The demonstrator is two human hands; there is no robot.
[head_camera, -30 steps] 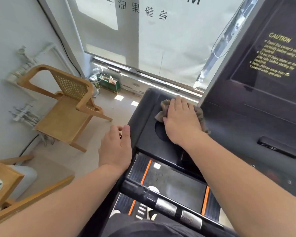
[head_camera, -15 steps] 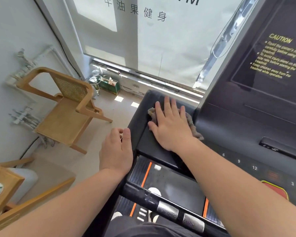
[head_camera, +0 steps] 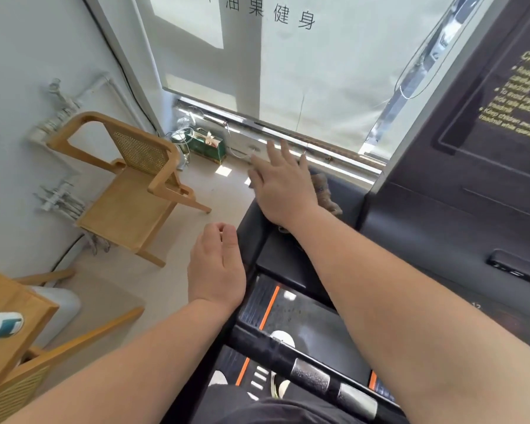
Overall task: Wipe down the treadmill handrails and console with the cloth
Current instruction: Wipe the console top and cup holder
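Note:
The black treadmill console (head_camera: 459, 209) fills the right side, with its left tray section (head_camera: 288, 258) below my right hand. A brownish-grey cloth (head_camera: 326, 194) lies on the far left corner of the console. My right hand (head_camera: 280, 185) presses flat on it with fingers straight and spread, covering most of it. My left hand (head_camera: 216, 267) rests against the console's left edge, fingers loosely curled, holding nothing. A black handrail bar with metal sensor plates (head_camera: 312, 374) crosses below my arms.
A wooden chair with a cane back (head_camera: 129, 185) stands on the floor to the left. A wooden table (head_camera: 10, 325) sits at the lower left. A green box (head_camera: 207, 145) lies by the window blind. The treadmill belt (head_camera: 303, 325) runs beneath.
My right hand has slid the cloth from the tray's recessed area forward and leftward to the console's far corner, fingers spreading. My left hand stays at the left edge.

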